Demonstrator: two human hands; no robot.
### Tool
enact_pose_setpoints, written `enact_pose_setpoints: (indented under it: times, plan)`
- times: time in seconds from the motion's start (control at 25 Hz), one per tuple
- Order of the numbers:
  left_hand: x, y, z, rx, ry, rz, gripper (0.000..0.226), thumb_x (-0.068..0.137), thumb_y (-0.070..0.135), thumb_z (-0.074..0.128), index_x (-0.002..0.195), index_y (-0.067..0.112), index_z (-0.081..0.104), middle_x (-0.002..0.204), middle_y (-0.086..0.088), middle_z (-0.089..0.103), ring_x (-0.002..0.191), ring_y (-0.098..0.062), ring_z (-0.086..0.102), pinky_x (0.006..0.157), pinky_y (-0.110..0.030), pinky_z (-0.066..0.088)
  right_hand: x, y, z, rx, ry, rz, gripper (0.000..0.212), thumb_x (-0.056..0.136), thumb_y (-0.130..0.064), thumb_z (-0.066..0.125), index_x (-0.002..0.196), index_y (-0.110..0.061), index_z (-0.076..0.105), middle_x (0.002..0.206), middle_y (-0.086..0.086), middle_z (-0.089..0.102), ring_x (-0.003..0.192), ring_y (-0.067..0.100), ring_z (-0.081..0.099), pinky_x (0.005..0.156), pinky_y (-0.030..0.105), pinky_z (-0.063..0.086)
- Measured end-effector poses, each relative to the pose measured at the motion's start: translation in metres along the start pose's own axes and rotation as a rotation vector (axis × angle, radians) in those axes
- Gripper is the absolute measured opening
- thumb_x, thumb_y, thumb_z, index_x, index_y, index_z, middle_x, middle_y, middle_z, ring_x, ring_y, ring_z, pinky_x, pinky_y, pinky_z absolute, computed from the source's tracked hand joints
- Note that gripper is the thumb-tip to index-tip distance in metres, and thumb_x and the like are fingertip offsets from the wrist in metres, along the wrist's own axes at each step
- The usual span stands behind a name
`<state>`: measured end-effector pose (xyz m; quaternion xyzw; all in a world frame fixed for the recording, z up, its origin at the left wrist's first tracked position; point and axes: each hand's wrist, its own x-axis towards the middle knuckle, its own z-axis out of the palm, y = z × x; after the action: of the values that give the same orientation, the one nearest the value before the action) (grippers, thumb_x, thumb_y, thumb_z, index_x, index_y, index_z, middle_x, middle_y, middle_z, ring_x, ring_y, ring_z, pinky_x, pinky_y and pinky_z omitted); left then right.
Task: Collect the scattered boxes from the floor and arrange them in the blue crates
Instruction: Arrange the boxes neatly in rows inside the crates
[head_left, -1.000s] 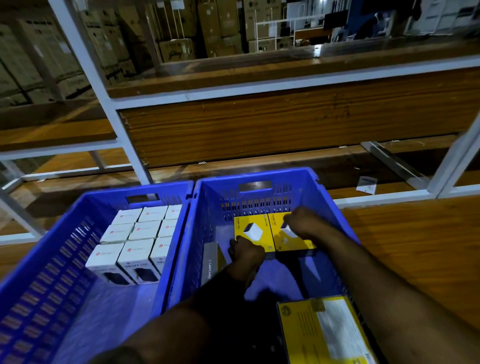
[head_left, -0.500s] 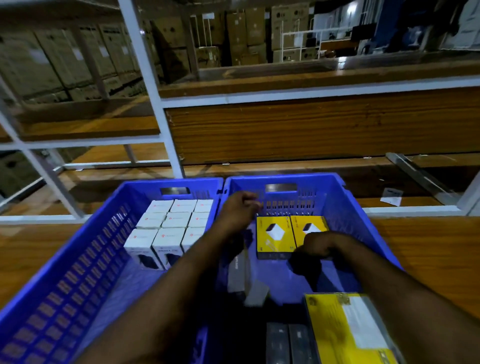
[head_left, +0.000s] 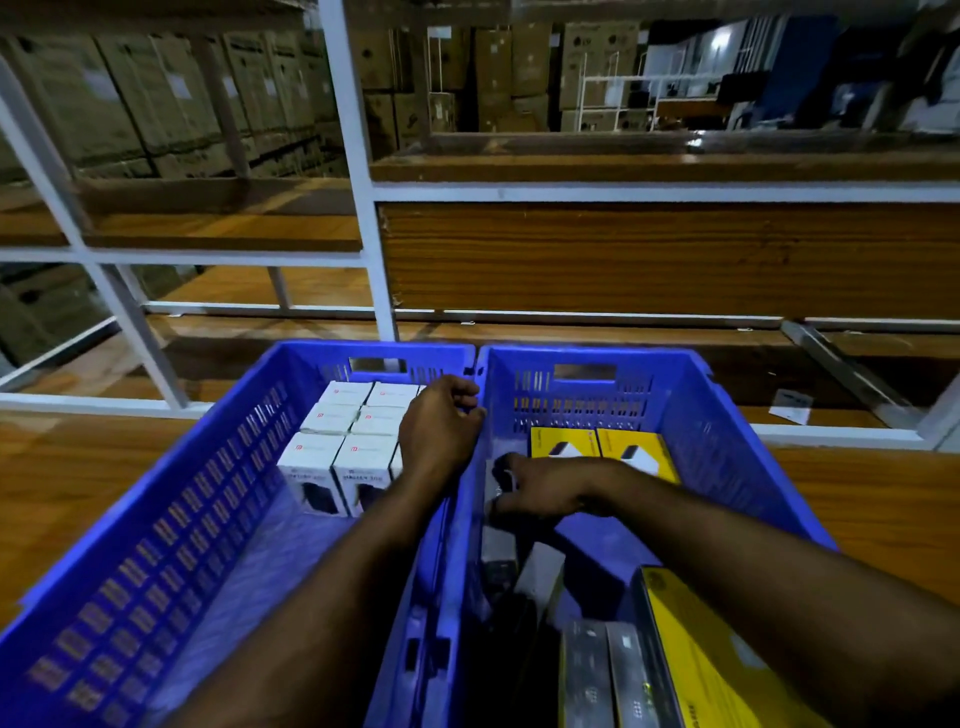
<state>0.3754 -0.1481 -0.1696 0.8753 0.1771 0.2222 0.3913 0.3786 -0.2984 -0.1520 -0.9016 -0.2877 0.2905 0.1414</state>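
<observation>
Head view: left hand (head_left: 439, 431) grips the crates' (head_left: 727, 415) shared rim at centre; right hand (head_left: 545, 488), fingers spread loosely, reaches inside the right crate.

Both bare forearms reach forward from the bottom edge of the view, the 2 hands close together, the left a little farther out than the right. The left hand (head_left: 440, 426) is seen from the back, knuckles up, wrist straight; its fingers (head_left: 462, 391) curl forward and down, the tips bent toward the right and hooked over a rim beneath them. What lies under the palm cannot be told. The right hand (head_left: 545, 486) lies lower and nearer, its forearm crossing in from the right. Its fingers (head_left: 506, 462) point left and downward, loosely bent and slightly spread; the tips are in shadow, so any hold there is unclear.
</observation>
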Motion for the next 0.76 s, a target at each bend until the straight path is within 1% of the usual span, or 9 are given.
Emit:
enact_pose_setpoints:
  times: [0.04, 0.08, 0.2, 0.32, 0.44, 0.56, 0.64, 0.68, 0.76]
  plan:
    - [-0.001, 0.000, -0.001, 0.004, -0.004, 0.001, 0.020, 0.082, 0.021, 0.072, 0.100, 0.028, 0.067, 0.090, 0.013, 0.070, 0.084, -0.011, 0.067, 0.070, -0.023, 0.044, 0.004, 0.000, 0.007, 0.012, 0.013, -0.010, 0.059, 0.095, -0.040, 0.057, 0.142, -0.008, 0.039, 0.121, 0.008, 0.060, 0.093, 0.023, 0.059, 0.064, 0.026, 0.047]
    - [-0.002, 0.001, -0.001, 0.020, -0.006, 0.012, 0.020, 0.083, 0.021, 0.072, 0.101, 0.028, 0.067, 0.092, 0.012, 0.070, 0.087, -0.012, 0.067, 0.071, -0.024, 0.045, 0.008, 0.001, 0.015, -0.004, 0.026, -0.009, 0.061, 0.095, -0.039, 0.056, 0.145, -0.012, 0.033, 0.123, 0.008, 0.060, 0.095, 0.024, 0.059, 0.065, 0.026, 0.046]
    - [-0.006, 0.004, 0.001, 0.163, -0.008, 0.154, 0.024, 0.085, 0.022, 0.071, 0.108, 0.027, 0.067, 0.107, 0.008, 0.070, 0.101, -0.015, 0.065, 0.080, -0.027, 0.046, 0.016, 0.005, 0.033, -0.111, 0.064, 0.055, 0.072, 0.094, -0.044, 0.054, 0.152, -0.021, 0.018, 0.132, 0.019, 0.058, 0.110, 0.033, 0.061, 0.080, 0.033, 0.048]
    - [-0.006, 0.003, 0.005, 0.310, -0.019, 0.345, 0.030, 0.084, 0.023, 0.069, 0.114, 0.027, 0.066, 0.114, 0.005, 0.068, 0.111, -0.018, 0.060, 0.085, -0.029, 0.045, 0.017, 0.003, 0.039, -0.259, 0.149, 0.120, 0.077, 0.095, -0.045, 0.052, 0.154, -0.016, 0.011, 0.134, 0.021, 0.055, 0.117, 0.037, 0.058, 0.080, 0.036, 0.045]
    - [-0.005, 0.003, 0.007, 0.329, -0.038, 0.377, 0.031, 0.083, 0.023, 0.068, 0.114, 0.028, 0.066, 0.114, 0.005, 0.069, 0.112, -0.019, 0.060, 0.085, -0.030, 0.047, 0.018, 0.001, 0.039, -0.210, 0.218, 0.198, 0.089, 0.093, -0.032, 0.060, 0.156, -0.008, 0.001, 0.138, 0.020, 0.052, 0.123, 0.035, 0.055, 0.090, 0.038, 0.048]
    - [-0.004, 0.005, 0.008, 0.346, -0.037, 0.373, 0.029, 0.083, 0.025, 0.068, 0.112, 0.029, 0.067, 0.113, 0.006, 0.069, 0.110, -0.018, 0.062, 0.084, -0.030, 0.048, 0.018, 0.004, 0.034, 0.004, 0.260, 0.275, 0.091, 0.089, -0.026, 0.066, 0.153, -0.002, 0.006, 0.136, 0.019, 0.055, 0.121, 0.033, 0.058, 0.088, 0.037, 0.049]
    - [-0.005, 0.008, 0.009, 0.365, -0.046, 0.355, 0.027, 0.083, 0.028, 0.069, 0.110, 0.029, 0.066, 0.110, 0.007, 0.070, 0.109, -0.018, 0.062, 0.083, -0.029, 0.047, 0.018, 0.012, 0.025, 0.133, 0.256, 0.321, 0.094, 0.085, -0.028, 0.069, 0.152, -0.002, 0.008, 0.137, 0.018, 0.055, 0.119, 0.031, 0.059, 0.080, 0.035, 0.049]
    - [-0.006, 0.009, 0.008, 0.376, -0.056, 0.336, 0.026, 0.083, 0.031, 0.069, 0.110, 0.029, 0.067, 0.109, 0.007, 0.070, 0.108, -0.019, 0.062, 0.082, -0.029, 0.047, 0.015, 0.017, 0.018, 0.211, 0.271, 0.325, 0.094, 0.083, -0.030, 0.071, 0.151, -0.003, 0.012, 0.136, 0.017, 0.055, 0.116, 0.030, 0.061, 0.075, 0.034, 0.049]
    - [-0.006, 0.014, 0.009, 0.367, -0.075, 0.273, 0.027, 0.085, 0.037, 0.070, 0.110, 0.028, 0.066, 0.109, 0.008, 0.071, 0.107, -0.017, 0.064, 0.080, -0.028, 0.046, 0.007, 0.030, 0.001, 0.353, 0.373, 0.324, 0.083, 0.080, -0.033, 0.073, 0.144, -0.006, 0.028, 0.129, 0.014, 0.059, 0.108, 0.029, 0.064, 0.069, 0.034, 0.051]
